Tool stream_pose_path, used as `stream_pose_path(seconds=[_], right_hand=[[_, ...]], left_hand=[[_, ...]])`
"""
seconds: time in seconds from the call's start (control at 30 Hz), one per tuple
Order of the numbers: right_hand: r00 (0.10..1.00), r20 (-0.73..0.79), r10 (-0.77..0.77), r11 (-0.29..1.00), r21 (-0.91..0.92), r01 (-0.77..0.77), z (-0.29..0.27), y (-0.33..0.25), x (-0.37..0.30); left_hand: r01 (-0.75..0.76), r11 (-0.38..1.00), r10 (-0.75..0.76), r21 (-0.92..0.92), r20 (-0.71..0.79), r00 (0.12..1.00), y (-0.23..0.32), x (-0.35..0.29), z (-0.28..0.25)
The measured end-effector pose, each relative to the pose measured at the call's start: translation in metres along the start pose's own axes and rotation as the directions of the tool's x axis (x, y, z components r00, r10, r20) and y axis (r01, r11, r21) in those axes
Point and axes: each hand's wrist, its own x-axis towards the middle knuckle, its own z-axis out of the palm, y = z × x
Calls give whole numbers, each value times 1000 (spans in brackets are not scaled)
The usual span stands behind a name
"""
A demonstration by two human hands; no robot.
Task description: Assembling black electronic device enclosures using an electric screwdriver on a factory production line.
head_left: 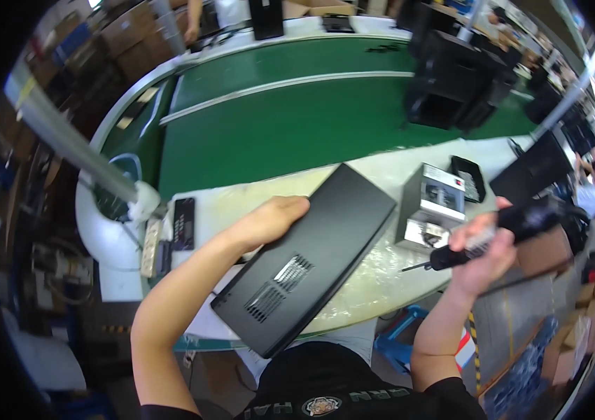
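In the head view, the left hand [276, 218] lies against the upper left edge of a slim black case [343, 227] with vent slots [292, 271], though I cannot tell whether its fingers grip or merely steady it. The case sits slantwise at the middle of the pale worktop [241, 199], its lower end by the person's torso, while the right hand [483, 255] grasps a black power driver [532, 218], its bit pointing left, well apart from the case. Near the driver stand a boxy dispenser [434, 199] and a small black tray [460, 165], with a green conveyor belt [276, 133] beyond.
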Motion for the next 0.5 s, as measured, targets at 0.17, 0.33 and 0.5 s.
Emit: stream_pose_path(seconds=[0.17, 0.33, 0.5], right_hand=[[992, 59, -115, 981, 163, 104, 112, -26, -3], [961, 233, -147, 980, 165, 110, 181, 1, -13], [934, 345, -89, 990, 132, 45, 198, 20, -16]], left_hand=[[-80, 783, 71, 617, 40, 997, 4, -73, -15], [-106, 754, 250, 648, -135, 959, -31, -98, -4], [-101, 790, 244, 605, -160, 956, -31, -98, 0]])
